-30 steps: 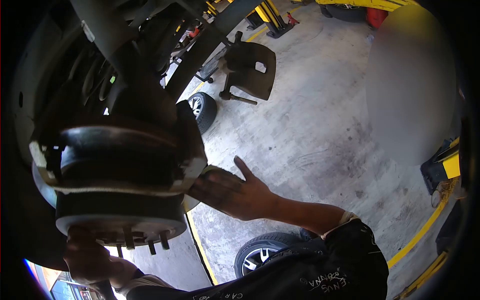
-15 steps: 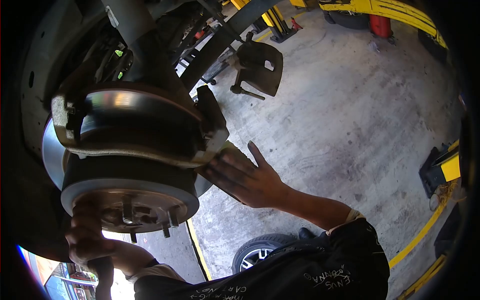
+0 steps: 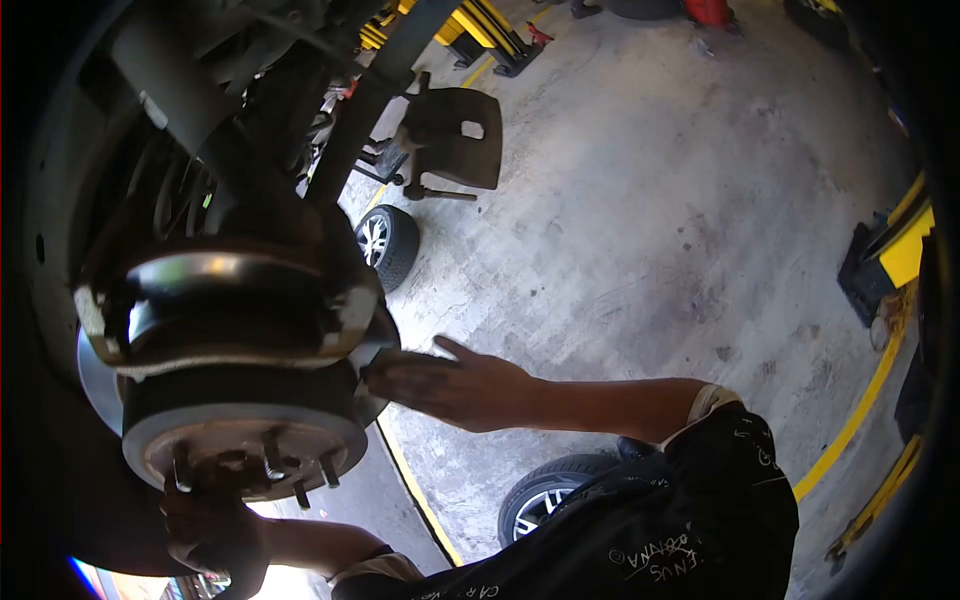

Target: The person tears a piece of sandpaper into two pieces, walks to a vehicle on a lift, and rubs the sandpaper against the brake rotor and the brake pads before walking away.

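Note:
My left hand [image 3: 210, 535] is dark and in shadow. Its fingers curl up against the lower front of the hub [image 3: 235, 440], beside a wheel stud [image 3: 182, 468]. At the right side of the shiny brake disc [image 3: 100, 375], my right hand [image 3: 440, 385] has its fingers together and thumb raised. Those fingers press on a dark flat piece that they mostly hide. A rusty bracket [image 3: 225, 360] spans the disc above the hub. Hanging from the suspension, a dark brake caliper [image 3: 455, 135] is at upper centre.
Suspension arms [image 3: 385, 85] fill the upper left. One wheel [image 3: 390, 245] is on the floor behind the disc, another [image 3: 545, 500] near my right sleeve. Yellow lift parts [image 3: 910, 250] stand at right. A red object [image 3: 708, 10] is at the top.
The view has shifted, so the hub appears lower and the caliper further left. The wheel studs have turned. My left hand is lower in view; my right hand now points more directly left.

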{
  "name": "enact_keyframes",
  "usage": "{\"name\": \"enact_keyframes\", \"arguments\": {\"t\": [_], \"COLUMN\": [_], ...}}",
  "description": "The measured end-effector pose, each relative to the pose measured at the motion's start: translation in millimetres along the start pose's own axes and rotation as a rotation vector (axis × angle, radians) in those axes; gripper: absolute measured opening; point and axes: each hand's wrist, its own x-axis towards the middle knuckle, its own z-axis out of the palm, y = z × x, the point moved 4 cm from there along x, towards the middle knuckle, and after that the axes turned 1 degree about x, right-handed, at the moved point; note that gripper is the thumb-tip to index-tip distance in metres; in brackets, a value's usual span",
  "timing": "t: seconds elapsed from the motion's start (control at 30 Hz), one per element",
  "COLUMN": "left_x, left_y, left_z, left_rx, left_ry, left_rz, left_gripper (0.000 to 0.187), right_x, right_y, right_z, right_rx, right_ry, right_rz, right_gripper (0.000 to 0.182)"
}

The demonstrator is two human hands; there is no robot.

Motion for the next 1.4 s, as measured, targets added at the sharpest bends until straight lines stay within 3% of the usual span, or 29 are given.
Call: {"name": "enact_keyframes", "arguments": {"t": [0.03, 0.07, 0.1, 0.17, 0.2, 0.23, 0.3, 0.37, 0.47, 0.57, 0.6, 0.63, 0.7, 0.77, 0.83, 0.9, 0.93, 0.97, 1.03, 1.1, 1.17, 1.2, 1.23, 1.27, 1.3, 1.37, 1.4], "left_x": [2, 6, 1, -1, 1, -1, 2, 10, 5, -6, -9, -13, -19, -25, -27, -12, 2, 1, -20, -30, -25, -38, -48, -47, -53, -46, -47], "left_y": [-2, 7, 0, 10, 11, 7, 4, 3, 0, -4, -6, -8, -11, -13, -16, -23, -27, -23, -20, -20, -17, -11, -11, -9, 0, 4, 14], "left_z": [9, 16, 23, 15, 12, 36, 39, 59, 57, 56, 57, 59, 66, 72, 81, 103, 122, 128, 114, 114, 132, 125, 115, 111, 101, 85, 58], "left_rx": [-0.021, -0.033, -0.035, -0.025, -0.032, -0.041, -0.053, -0.024, -0.136, 0.042, 0.099, 0.147, 0.246, 0.379, 0.503, 0.572, 0.445, 0.307, 0.243, 0.068, 0.158, 0.156, 0.01, -0.132, -0.143, -0.046, 0.103], "left_ry": [0.018, 0.042, 0.076, 0.152, 0.179, 0.205, 0.278, 0.213, 0.232, 0.414, 0.47, 0.521, 0.619, 0.746, 0.86, 0.932, 1.205, 1.475, 0.993, 0.805, 1.239, 1.256, 0.993, 0.723, 0.727, 0.567, 0.619], "left_rz": [-0.006, -0.013, -0.021, -0.044, -0.052, -0.057, -0.063, -0.075, -0.068, -0.053, -0.049, -0.041, -0.026, -0.014, 0.006, 0.049, 0.113, 0.187, 0.129, 0.136, 0.085, 0.085, 0.078, 0.071, 0.069, -0.134, -0.061], "left_gripper": [0.073, 0.073, 0.074, 0.075, 0.075, 0.076, 0.077, 0.075, 0.077, 0.075, 0.074, 0.073, 0.072, 0.071, 0.07, 0.069, 0.053, 0.05, 0.05, 0.048, 0.048, 0.048, 0.049, 0.051, 0.051, 0.052, 0.056], "right_x": [-4, 1, 4, 6, 5, 2, 5, 8, 7, 9, 8, 10, 11, 11, 7, 9, 9, 8, 6, 9, 11, 8, 4, 2, -1, 12, 11], "right_y": [0, 8, 15, 6, 3, 4, 19, 17, 6, 17, 10, 3, 12, 19, 9, 12, 13, 11, -8, -3, -1, -10, -17, -24, -24, -10, -10], "right_z": [6, -7, -28, -18, -6, -4, -21, -25, -5, -21, -6, -3, -6, -23, -13, -8, -14, -20, 4, -2, -16, -8, 3, 7, 6, -17, -5], "right_rx": [0.004, -0.014, -0.103, -0.15, 0.032, -0.084, -0.061, -0.071, -0.128, -0.002, 0.083, -0.019, 0.067, -0.041, -0.002, 0.135, -0.031, -0.191, 0.12, 0.048, -0.32, -0.219, -0.12, -0.045, -0.053, -0.351, -0.305], "right_ry": [0.048, -0.041, 0.115, 0.093, -0.029, 0.051, 0.1, 0.119, 0.006, 0.1, 0.095, -0.074, -0.097, 0.088, 0.128, -0.131, -0.02, 0.088, -0.198, -0.167, 0.085, -0.047, -0.171, -0.134, -0.139, 0.06, 0.109], "right_rz": [-0.097, -0.046, 0.02, 0.047, -0.055, -0.132, -0.007, 0.042, -0.136, 0.034, 0.025, -0.149, -0.137, 0.002, 0.0, 0.004, 0.053, 0.096, -0.013, 0.018, 0.088, 0.041, 0.005, -0.074, -0.068, 0.125, 0.115], "right_gripper": [0.057, 0.057, 0.056, 0.055, 0.056, 0.053, 0.05, 0.051, 0.048, 0.049, 0.048, 0.049, 0.051, 0.05, 0.049, 0.049, 0.05, 0.051, 0.048, 0.045, 0.045, 0.044, 0.044, 0.043, 0.043, 0.042, 0.043]}}
